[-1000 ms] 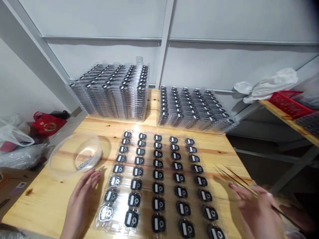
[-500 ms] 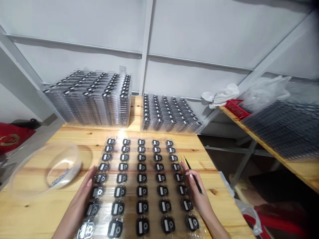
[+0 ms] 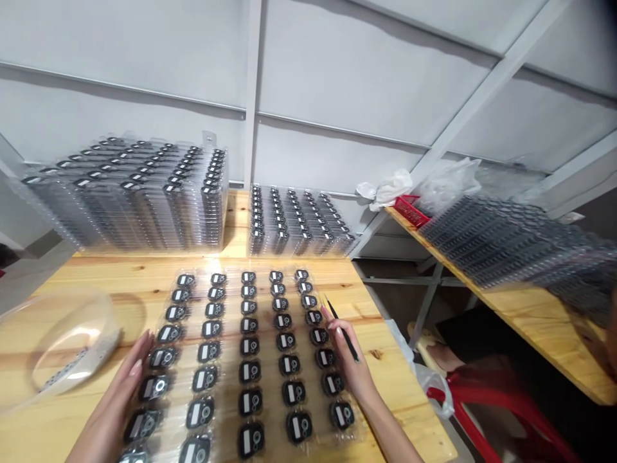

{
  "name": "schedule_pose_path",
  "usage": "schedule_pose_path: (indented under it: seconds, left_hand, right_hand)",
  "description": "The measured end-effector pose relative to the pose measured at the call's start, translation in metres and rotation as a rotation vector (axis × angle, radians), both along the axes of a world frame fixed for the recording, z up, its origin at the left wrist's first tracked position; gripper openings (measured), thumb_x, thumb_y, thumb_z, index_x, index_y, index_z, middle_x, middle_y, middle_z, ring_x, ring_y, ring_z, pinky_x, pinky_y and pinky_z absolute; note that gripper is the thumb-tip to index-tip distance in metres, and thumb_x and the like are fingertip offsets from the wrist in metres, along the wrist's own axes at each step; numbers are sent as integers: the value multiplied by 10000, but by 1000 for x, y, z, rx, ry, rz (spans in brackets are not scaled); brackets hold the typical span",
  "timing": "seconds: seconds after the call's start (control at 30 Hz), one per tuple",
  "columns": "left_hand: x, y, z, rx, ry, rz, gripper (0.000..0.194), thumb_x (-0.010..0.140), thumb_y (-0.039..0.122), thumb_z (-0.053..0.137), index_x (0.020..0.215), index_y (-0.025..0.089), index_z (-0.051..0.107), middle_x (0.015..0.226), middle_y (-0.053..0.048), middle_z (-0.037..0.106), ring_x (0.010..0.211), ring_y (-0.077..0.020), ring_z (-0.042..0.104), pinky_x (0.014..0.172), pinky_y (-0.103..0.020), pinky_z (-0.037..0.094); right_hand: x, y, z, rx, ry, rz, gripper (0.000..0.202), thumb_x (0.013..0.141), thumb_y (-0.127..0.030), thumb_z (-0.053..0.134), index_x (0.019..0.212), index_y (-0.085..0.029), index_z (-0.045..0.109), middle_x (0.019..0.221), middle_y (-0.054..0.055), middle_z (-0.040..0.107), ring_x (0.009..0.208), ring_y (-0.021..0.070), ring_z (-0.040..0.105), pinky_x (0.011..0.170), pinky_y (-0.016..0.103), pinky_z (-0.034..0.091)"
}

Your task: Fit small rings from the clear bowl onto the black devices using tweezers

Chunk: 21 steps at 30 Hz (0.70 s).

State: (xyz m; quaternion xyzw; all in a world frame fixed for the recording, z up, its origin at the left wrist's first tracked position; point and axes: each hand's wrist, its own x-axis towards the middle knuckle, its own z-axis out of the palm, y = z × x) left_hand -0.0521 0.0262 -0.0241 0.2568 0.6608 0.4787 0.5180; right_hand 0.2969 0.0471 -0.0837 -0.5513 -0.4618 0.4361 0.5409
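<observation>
A clear plastic tray point(image 3: 230, 386) lies lengthwise before me on the table, with rows of small black rounded parts in its pockets. Each part carries a white rectangle and ring marks. My left hand point(image 3: 118, 392) is along the tray's left edge, fingers pressed together against it. At the opposite edge, my right hand point(image 3: 351, 360) holds black pointed tweezers point(image 3: 348, 343), tips directed away from me, while its fingers touch the tray's side. The undersides of both hands are hidden.
Behind stand a tall stack of filled trays point(image 3: 144, 212) and a lower stack point(image 3: 301, 225). A clear round tub point(image 3: 96, 347) with small dark pieces is at left. On a side shelf are a red basket point(image 3: 411, 211) and more stacked trays point(image 3: 506, 238). A red stool point(image 3: 501, 405) stands below.
The view has swung to the right, so the table, tray and hands appear farther left. Both hands keep their places at the tray's edges, and the tweezers stay in my right hand.
</observation>
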Motion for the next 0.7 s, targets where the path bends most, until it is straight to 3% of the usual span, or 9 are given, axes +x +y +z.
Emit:
schedule_pose_path:
  seconds: [0.27, 0.4, 0.6, 0.7]
  left_hand:
    - [-2, 1, -1, 39, 94, 6, 623, 752, 650, 518, 1324, 407, 479, 1441, 82, 450, 1407, -297, 272, 1205, -502, 86]
    - [-11, 2, -7, 41, 121, 0, 592, 717, 655, 543, 1270, 441, 527, 1409, 119, 483, 1404, -315, 277, 1204, -494, 118]
    - [-27, 5, -20, 65, 106, 30, 625, 665, 646, 608, 1248, 428, 557, 1395, 105, 502, 1387, -311, 320, 1208, -474, 96]
    - [-31, 5, -19, 95, 114, 41, 603, 638, 638, 630, 1203, 430, 597, 1377, 98, 522, 1374, -327, 341, 1206, -472, 113]
  right_hand:
    - [-2, -1, 9, 18, 25, 24, 275, 870, -555, 490, 907, -285, 529, 1317, 25, 563, 1335, 200, 413, 1166, 408, 213]
    - [-4, -2, 16, 21, 14, 17, 302, 852, -575, 503, 902, -280, 543, 1311, 35, 570, 1330, 216, 421, 1160, 408, 229]
    - [0, -8, 30, 6, 25, -3, 313, 821, -587, 543, 894, -283, 564, 1298, 40, 583, 1330, 235, 425, 1162, 439, 211]
    - [2, -12, 40, -8, 38, -14, 293, 828, -565, 547, 901, -281, 559, 1307, 54, 577, 1335, 238, 420, 1163, 477, 183]
